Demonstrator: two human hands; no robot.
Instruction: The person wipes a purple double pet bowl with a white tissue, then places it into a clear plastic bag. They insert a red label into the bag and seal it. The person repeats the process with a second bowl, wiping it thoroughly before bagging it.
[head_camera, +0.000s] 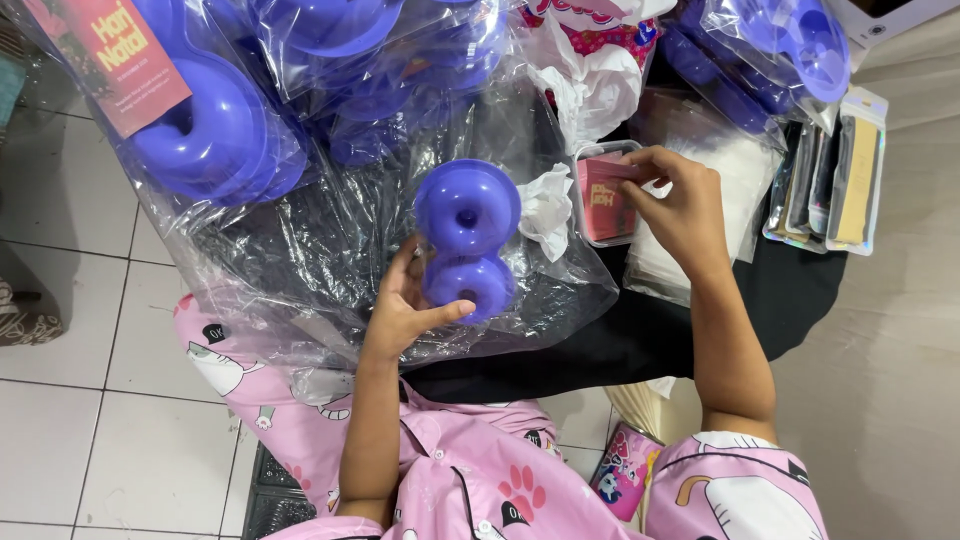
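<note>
Head view: the left hand (405, 305) grasps the purple double-ring toy (466, 240) from below, just left of the clear box of pink cards (606, 195). The right hand (678, 205) pinches a card at that box. Lifting one card cleanly, toy held steady, seems wise.

Pretty bright, even indoor light on my feed; white glare streaks all over the clear plastic bags (330, 240), soft shadows, edges slightly stretched, focus mostly sharp.
</note>
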